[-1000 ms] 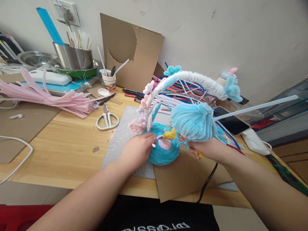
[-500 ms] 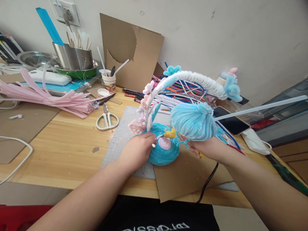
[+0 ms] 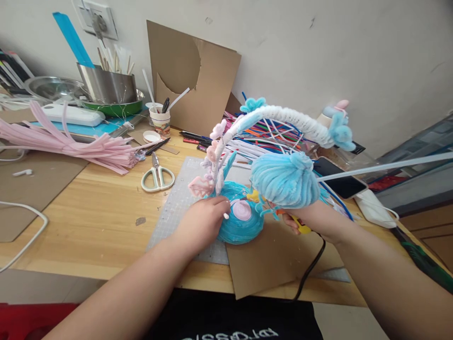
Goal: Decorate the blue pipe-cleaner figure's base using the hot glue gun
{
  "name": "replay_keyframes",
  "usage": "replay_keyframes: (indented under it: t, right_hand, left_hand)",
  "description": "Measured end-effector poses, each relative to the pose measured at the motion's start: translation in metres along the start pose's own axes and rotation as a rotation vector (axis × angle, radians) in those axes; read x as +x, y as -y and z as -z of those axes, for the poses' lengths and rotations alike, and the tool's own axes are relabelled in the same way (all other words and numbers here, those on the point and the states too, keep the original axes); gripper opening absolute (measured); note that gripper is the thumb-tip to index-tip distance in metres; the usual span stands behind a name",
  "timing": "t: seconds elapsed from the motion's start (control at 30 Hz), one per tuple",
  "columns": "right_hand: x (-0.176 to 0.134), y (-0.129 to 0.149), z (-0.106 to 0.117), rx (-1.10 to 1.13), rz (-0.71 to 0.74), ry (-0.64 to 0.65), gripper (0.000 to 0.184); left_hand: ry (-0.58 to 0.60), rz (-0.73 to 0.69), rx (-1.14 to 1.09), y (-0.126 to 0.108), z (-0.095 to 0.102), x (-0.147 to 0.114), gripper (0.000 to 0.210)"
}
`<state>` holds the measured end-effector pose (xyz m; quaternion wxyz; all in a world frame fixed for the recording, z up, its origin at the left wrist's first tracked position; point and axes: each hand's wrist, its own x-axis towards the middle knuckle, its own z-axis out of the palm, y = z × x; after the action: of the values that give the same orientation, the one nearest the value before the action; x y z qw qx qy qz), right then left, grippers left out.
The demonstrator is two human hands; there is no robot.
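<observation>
A pipe-cleaner lamp shape stands before me: a round blue base [image 3: 233,231] with a pale pink spiral disc [image 3: 242,210], an arched white stem [image 3: 283,114] with small flowers, and a hanging blue shade [image 3: 283,179]. My left hand [image 3: 207,217] is closed at the stem's foot, over the base's left edge; a small pale pink tip pokes from its fingers, the rest hidden. Behind and below the shade, my right hand [image 3: 300,218] grips a yellow hot glue gun [image 3: 252,196], partly hidden. Its nozzle is above the pink disc, and a long glue stick [image 3: 385,166] sticks out behind.
White-handled scissors [image 3: 158,178] lie left of the grey cutting mat [image 3: 170,208]. A pink pipe-cleaner bundle [image 3: 81,146] is farther left. Cardboard [image 3: 269,264] and a black cord [image 3: 311,267] lie in front. Behind are coloured pipe cleaners [image 3: 244,148], a paper cup [image 3: 161,122] and a phone [image 3: 339,179].
The glue gun has drawn back slightly to the right and tilted, its glue stick's far end dropping. More of its yellow handle shows. My left hand and the lamp shape hold still.
</observation>
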<state>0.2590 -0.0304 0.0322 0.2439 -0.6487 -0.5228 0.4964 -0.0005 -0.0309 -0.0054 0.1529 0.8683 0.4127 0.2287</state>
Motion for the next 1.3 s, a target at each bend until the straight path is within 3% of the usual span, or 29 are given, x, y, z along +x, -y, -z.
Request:
replay_keyframes:
  t: [0.1, 0.27, 0.57, 0.73, 0.83, 0.97, 1.3]
  right_hand:
    - [-0.014, 0.003, -0.001, 0.114, 0.007, 0.105, 0.031]
    - [-0.027, -0.006, -0.014, 0.342, 0.066, 0.092, 0.025]
    - [-0.034, -0.024, -0.023, 0.417, 0.087, 0.099, 0.028]
    - [-0.029, -0.024, -0.033, 0.621, 0.082, 0.055, 0.020]
    - [-0.025, -0.017, -0.042, 0.832, 0.004, -0.016, 0.019]
    - [-0.020, -0.004, -0.053, 1.064, -0.194, -0.016, 0.008]
    - [-0.008, -0.001, -0.065, 0.945, -0.201, 0.131, 0.019]
  left_hand:
    - [0.000, -0.033, 0.035, 0.001, -0.001, -0.001, 0.017]
    - [-0.032, -0.084, 0.061, 0.002, -0.003, -0.002, 0.013]
    - [-0.033, -0.119, 0.056, 0.004, -0.005, -0.001, 0.014]
    - [-0.058, -0.139, 0.055, 0.003, -0.005, 0.001, 0.013]
    - [-0.072, -0.145, 0.052, 0.004, -0.005, 0.000, 0.013]
    - [-0.082, -0.150, 0.050, 0.004, -0.005, 0.000, 0.014]
    - [-0.045, -0.130, 0.033, 0.002, -0.004, 0.001, 0.013]
